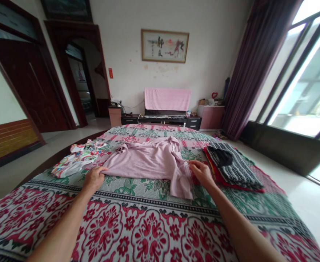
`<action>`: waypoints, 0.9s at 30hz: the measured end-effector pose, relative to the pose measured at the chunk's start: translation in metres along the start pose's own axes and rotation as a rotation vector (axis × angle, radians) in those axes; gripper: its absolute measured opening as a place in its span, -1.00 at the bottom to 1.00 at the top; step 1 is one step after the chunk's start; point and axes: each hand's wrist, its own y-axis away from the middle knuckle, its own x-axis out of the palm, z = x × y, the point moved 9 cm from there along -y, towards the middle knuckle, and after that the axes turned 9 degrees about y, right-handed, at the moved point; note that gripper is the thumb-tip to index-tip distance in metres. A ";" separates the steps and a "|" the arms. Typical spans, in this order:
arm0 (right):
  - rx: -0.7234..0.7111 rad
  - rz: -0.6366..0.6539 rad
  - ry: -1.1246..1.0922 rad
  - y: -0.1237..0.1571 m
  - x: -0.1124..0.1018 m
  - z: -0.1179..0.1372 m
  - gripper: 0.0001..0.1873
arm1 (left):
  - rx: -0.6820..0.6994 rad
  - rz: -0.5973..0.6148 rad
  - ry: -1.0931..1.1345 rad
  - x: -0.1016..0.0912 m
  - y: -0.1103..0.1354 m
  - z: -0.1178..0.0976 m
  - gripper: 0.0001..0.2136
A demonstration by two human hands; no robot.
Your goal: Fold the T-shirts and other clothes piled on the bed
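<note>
A pale pink shirt lies spread and wrinkled on the patterned cloth that covers the round table. My left hand pinches the shirt's lower left corner between thumb and fingers. At the shirt's right side, my right hand grips its edge near a sleeve, which hangs toward me and lies flat on the cloth. The fingertips of both hands are partly hidden by the fabric and the hands themselves.
Left of the shirt lies a crumpled white garment with a colourful print. To the right is a stack of folded clothes, black-and-grey over red. Beyond the table stand a low cabinet and a screen draped with a pink towel.
</note>
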 end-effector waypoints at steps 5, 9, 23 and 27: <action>-0.099 -0.063 0.258 -0.004 0.006 -0.004 -0.65 | -0.010 -0.053 0.012 -0.005 0.001 -0.001 -0.69; -0.165 -0.045 0.386 -0.007 0.015 -0.005 -0.66 | -0.015 -0.084 0.001 -0.009 0.001 -0.003 -0.72; -0.261 -0.137 0.544 -0.013 0.019 -0.006 -0.63 | -0.059 -0.040 -0.016 -0.007 -0.004 0.009 -0.66; -0.064 -0.298 0.375 -0.017 -0.006 -0.029 -0.59 | -0.187 -0.108 -0.003 -0.017 -0.006 0.033 -0.64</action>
